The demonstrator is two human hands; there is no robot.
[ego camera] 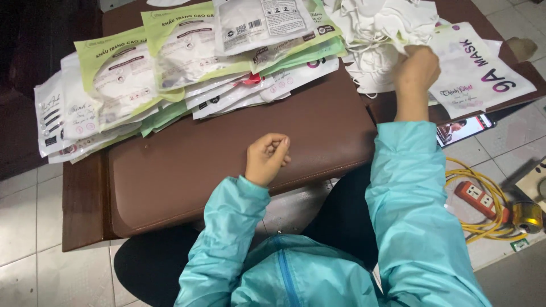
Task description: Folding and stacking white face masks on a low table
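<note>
We see a brown cushion carrying a fanned stack of packets. At its far right lies a heap of white masks; our right hand is closed on it, gripping masks. Our left hand rests curled on the cushion, fingers pressed together, holding nothing visible.

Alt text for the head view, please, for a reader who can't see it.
Seen from above, a person in a teal jacket reaches the right hand into a pile of loose white face masks, while the left hand, loosely curled, rests on a brown padded bench. Fanned mask packets cover the bench's far side.
</note>
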